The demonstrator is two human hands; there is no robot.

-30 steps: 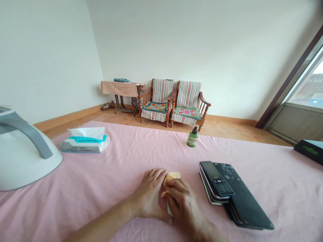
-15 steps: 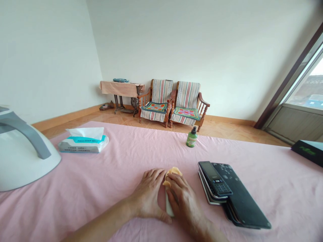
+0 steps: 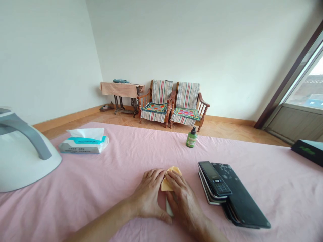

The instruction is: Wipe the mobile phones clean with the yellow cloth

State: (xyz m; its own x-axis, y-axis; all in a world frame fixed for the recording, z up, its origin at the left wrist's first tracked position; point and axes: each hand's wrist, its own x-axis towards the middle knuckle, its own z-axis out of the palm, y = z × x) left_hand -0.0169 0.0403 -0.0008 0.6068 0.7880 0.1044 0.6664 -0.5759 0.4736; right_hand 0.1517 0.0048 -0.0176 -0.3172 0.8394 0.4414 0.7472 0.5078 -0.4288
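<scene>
A small yellow cloth [image 3: 165,185] is under the fingers of my right hand [image 3: 186,198], which presses it down on a slim white flat object [image 3: 169,207]. Most of that object is hidden by my hands and the cloth, so its kind does not show. My left hand [image 3: 147,191] braces it from the left, fingers by its far end and thumb by its near end. To the right of my hands, a black keypad phone [image 3: 217,179] tops a small stack of phones, beside a larger black flat device [image 3: 246,198].
A pink cloth [image 3: 121,164] covers the table. On it stand a green spray bottle [image 3: 191,138], a tissue pack [image 3: 83,143], a white-and-grey kettle-like appliance [image 3: 22,158] and a dark box [image 3: 308,151]. Two wooden chairs [image 3: 174,104] stand beyond the table.
My right hand has shifted the yellow cloth slightly left on the white object, and more of the cloth now shows. My left hand stays in place.
</scene>
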